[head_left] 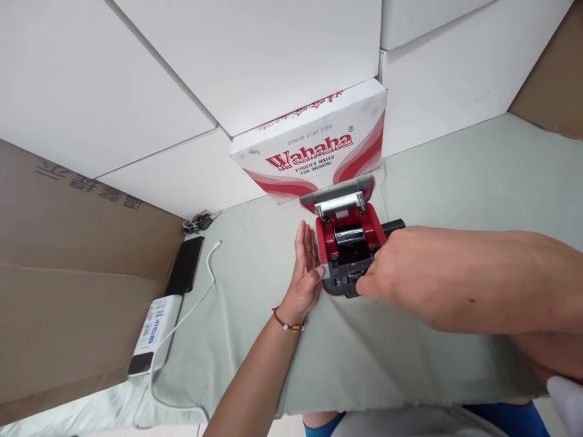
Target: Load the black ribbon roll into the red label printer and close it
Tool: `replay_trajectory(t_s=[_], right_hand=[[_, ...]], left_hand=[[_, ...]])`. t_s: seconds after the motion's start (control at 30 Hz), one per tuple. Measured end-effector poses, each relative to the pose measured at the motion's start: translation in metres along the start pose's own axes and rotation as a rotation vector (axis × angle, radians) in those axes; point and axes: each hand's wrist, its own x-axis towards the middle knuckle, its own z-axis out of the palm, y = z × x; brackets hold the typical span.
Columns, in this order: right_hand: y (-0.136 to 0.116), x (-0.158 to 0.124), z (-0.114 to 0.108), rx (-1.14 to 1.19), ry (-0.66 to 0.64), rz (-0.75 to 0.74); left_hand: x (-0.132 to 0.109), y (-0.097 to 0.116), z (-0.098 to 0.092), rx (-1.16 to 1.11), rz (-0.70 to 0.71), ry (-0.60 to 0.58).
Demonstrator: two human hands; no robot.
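A small red and black device [323, 243] with a silver roller stands on the cloth, its hinged lid [341, 195] raised at the back. My left hand [306, 270] holds it from the left, fingers stretched along its side wall and thumb on the front corner. From the right, my right hand [387, 267] reaches over, fingers closed at a black part [353, 279] along the device's front. This hand covers much of the right side, and its fingertips are partly hidden. A black bar [394, 227] sticks out behind my right knuckles.
Behind the device stands a white and red Wahaha carton [314, 145] against white boxes [282, 54]. Along the left lie keys [199, 223], a black phone [186, 264] and a white box-shaped item [157, 331] with a white cable [210, 267]. A cardboard wall [82, 273] borders the left.
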Motion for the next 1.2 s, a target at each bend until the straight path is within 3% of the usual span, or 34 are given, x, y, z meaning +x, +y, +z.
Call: replay_trajectory(t_s=[0.13, 0.23, 0.33, 0.5, 0.7, 0.87, 1.03, 1.13, 1.2], right_hand=[[-0.016, 0.020, -0.019, -0.131, -0.143, -0.067], [-0.018, 0.046, -0.024, -0.204, -0.022, 0.140], [-0.009, 0.067, -0.015, -0.189, 0.089, 0.347], [0.005, 0.078, 0.003, -0.171, 0.033, 0.338], [0.007, 0.080, 0.004, -0.222, 0.062, 0.342], [0.003, 0.075, -0.005, -0.172, 0.010, 0.336], [0.001, 0.048, -0.030, -0.054, 0.013, 0.254], [0.015, 0.023, -0.047, -0.029, 0.065, 0.217], [0.036, 0.011, -0.054, -0.072, 0.090, 0.269]], left_hand=[[0.002, 0.001, 0.001, 0.020, 0.028, -0.039], [0.002, 0.002, 0.003, 0.000, 0.045, -0.046], [0.002, 0.001, 0.004, -0.012, 0.035, -0.024], [0.001, -0.001, 0.003, -0.014, 0.033, 0.000], [0.002, 0.002, 0.006, 0.002, 0.066, -0.010], [0.002, 0.003, 0.005, -0.009, 0.051, 0.000], [0.001, 0.003, 0.003, -0.002, 0.026, 0.009], [0.001, 0.004, 0.003, -0.005, 0.011, 0.017], [0.002, 0.005, 0.004, -0.005, 0.009, 0.018]])
